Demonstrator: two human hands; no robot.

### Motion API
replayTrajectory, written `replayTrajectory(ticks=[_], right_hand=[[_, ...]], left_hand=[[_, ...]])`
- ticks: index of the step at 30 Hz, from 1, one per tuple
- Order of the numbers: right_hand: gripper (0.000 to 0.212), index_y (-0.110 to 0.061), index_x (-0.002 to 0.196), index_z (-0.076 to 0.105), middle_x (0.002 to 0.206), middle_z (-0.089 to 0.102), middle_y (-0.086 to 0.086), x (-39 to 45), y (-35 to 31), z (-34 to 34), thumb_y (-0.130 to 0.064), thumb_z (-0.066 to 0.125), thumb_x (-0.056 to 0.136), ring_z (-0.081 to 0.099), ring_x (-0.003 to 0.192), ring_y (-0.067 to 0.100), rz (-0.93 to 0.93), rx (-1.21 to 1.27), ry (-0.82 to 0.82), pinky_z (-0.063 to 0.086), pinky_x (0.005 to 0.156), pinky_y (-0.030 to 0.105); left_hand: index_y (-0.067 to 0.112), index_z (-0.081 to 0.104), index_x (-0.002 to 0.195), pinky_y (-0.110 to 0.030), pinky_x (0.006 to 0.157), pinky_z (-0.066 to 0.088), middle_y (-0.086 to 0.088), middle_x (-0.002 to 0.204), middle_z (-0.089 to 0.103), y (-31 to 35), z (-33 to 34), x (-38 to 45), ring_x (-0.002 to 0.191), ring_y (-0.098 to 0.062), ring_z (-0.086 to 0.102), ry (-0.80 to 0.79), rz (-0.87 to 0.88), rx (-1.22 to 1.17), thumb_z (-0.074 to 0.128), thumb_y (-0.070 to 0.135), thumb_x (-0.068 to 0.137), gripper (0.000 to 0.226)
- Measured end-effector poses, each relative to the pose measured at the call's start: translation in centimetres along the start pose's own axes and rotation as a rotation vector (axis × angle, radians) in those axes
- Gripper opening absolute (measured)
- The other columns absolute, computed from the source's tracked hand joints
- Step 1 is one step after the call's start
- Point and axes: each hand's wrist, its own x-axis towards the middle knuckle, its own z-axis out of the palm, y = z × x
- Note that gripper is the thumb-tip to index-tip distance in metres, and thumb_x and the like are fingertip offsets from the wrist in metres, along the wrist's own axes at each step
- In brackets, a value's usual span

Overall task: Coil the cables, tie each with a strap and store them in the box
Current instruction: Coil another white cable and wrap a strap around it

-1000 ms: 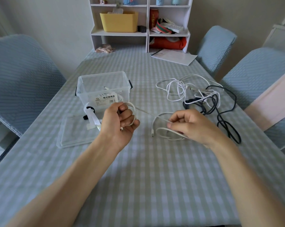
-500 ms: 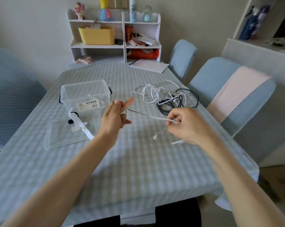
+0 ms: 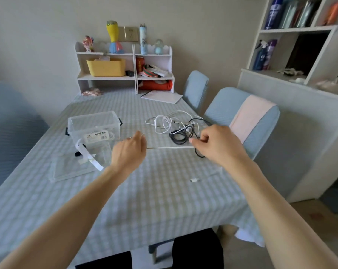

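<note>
a long surface (image 3: 164,191) covered in a pale blue and white checked cloth is seen from above, running away toward a beige wall. two bare forearms reach in from the bottom edge. a white cable (image 3: 172,147) is stretched taut and level between the two hands, just above the cloth. the left hand (image 3: 128,152) is seen from the back, its fingers curled round one end of the cable. the right hand (image 3: 218,144) is closed in a loose fist, with the cable pinched between thumb and fingers; the cable's free end with a small white plug (image 3: 194,180) lies on the cloth below that wrist.

a clear plastic box (image 3: 94,127) with a printed label stands open at the left of the surface, and its clear lid (image 3: 67,169) lies flat in front of it. white straps (image 3: 88,155) are draped over the lid. a tangled heap of white and black cables (image 3: 177,125) lies beyond the right hand, well apart from the box.

at the far end a small white shelf unit (image 3: 125,74) is set against the wall, holding a yellow bin (image 3: 106,67) and ornaments. a sheet of paper (image 3: 161,96) lies beside it. blue-covered chairs (image 3: 240,117) are placed along both sides, one with a pink cloth over its back. a tall white bookcase (image 3: 300,45) with bottles fills the right of the room.
</note>
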Motion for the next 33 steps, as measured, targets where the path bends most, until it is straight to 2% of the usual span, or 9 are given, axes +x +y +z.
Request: replayTrajectory(ticks=[6,10,13,17,20,25,27,29,33], right_hand=[[0.041,-0.014,0.083,0.067,0.090,0.067,0.013,0.7,-0.1,-1.4,-0.052,0.053,0.093,0.063,0.094,0.036,-0.025,-0.219,0.134,0.040,0.071,0.036],[0.041,-0.013,0.102,0.066,0.105,0.068,0.014,1.6,-0.9,0.7,-0.051,0.050,0.094,0.063,0.103,0.037,-0.038,-0.250,0.092,0.039,0.073,0.037],[0.037,-0.012,0.110,0.059,0.111,0.066,0.012,2.0,-1.5,3.2,-0.044,0.052,0.093,0.062,0.106,0.035,-0.075,-0.199,0.043,0.035,0.071,0.036],[0.028,-0.010,0.109,0.055,0.111,0.064,0.012,2.5,-1.7,6.6,-0.033,0.050,0.094,0.063,0.103,0.036,-0.105,-0.161,-0.019,0.040,0.071,0.037],[0.026,-0.010,0.110,0.056,0.111,0.064,0.012,2.7,-2.2,8.7,-0.027,0.054,0.091,0.061,0.105,0.035,-0.152,-0.169,0.017,0.045,0.081,0.039],[0.049,-0.006,0.124,0.058,0.119,0.060,0.011,3.6,-4.6,12.3,-0.016,0.054,0.076,0.055,0.113,0.035,-0.446,-0.023,-0.009,0.037,0.099,0.043],[0.046,-0.009,0.117,0.063,0.111,0.065,0.006,3.8,-6.0,13.4,-0.020,0.048,0.075,0.059,0.106,0.029,-0.468,0.198,-0.086,0.043,0.095,0.040],[0.030,-0.015,0.097,0.067,0.088,0.063,-0.006,3.8,-6.7,14.4,-0.028,0.049,0.076,0.061,0.083,0.019,-0.394,0.407,-0.121,0.050,0.078,0.037],[0.030,-0.021,0.064,0.061,0.058,0.050,-0.008,5.0,-6.6,15.5,-0.045,0.061,0.082,0.049,0.058,0.009,-0.288,0.659,-0.120,0.039,0.057,0.028]], left_hand=[[0.007,0.048,0.095,-0.039,0.062,0.036,-0.020,0.082,0.066,0.7,1.0,1.0,0.079,-0.042,0.062,-0.094,-0.184,0.022,0.027,0.027,0.106,0.031],[0.009,0.044,0.079,-0.037,0.066,0.035,-0.011,0.077,0.054,3.3,1.2,2.3,0.076,-0.033,0.049,-0.099,-0.389,-0.297,0.028,0.023,0.103,0.033],[0.011,0.038,0.067,-0.035,0.057,0.031,-0.006,0.068,0.047,4.3,1.0,2.6,0.066,-0.027,0.044,-0.046,-0.486,-0.502,0.029,0.020,0.102,0.037],[0.012,0.030,0.065,-0.036,0.050,0.024,0.000,0.060,0.036,3.5,0.8,1.6,0.055,-0.018,0.033,-0.011,-0.470,-0.540,0.030,0.016,0.102,0.037],[0.011,0.034,0.069,-0.038,0.056,0.026,-0.002,0.064,0.042,1.4,0.8,1.0,0.060,-0.021,0.039,0.008,-0.444,-0.479,0.029,0.022,0.103,0.036],[0.006,0.044,0.080,-0.037,0.057,0.027,-0.004,0.066,0.050,-0.2,1.0,0.4,0.060,-0.022,0.045,0.041,-0.337,-0.345,0.032,0.026,0.105,0.035],[0.005,0.044,0.079,-0.032,0.051,0.027,-0.001,0.064,0.048,-0.4,1.1,0.3,0.057,-0.017,0.044,0.029,-0.337,-0.367,0.034,0.023,0.105,0.033],[0.005,0.046,0.079,-0.025,0.049,0.029,-0.001,0.064,0.049,-1.0,1.1,0.6,0.056,-0.016,0.044,-0.008,-0.434,-0.494,0.035,0.020,0.103,0.030],[0.011,0.049,0.078,-0.026,0.051,0.038,-0.003,0.065,0.058,-2.6,0.5,1.2,0.046,-0.013,0.044,-0.133,-0.621,-0.964,0.038,0.024,0.104,0.031]])
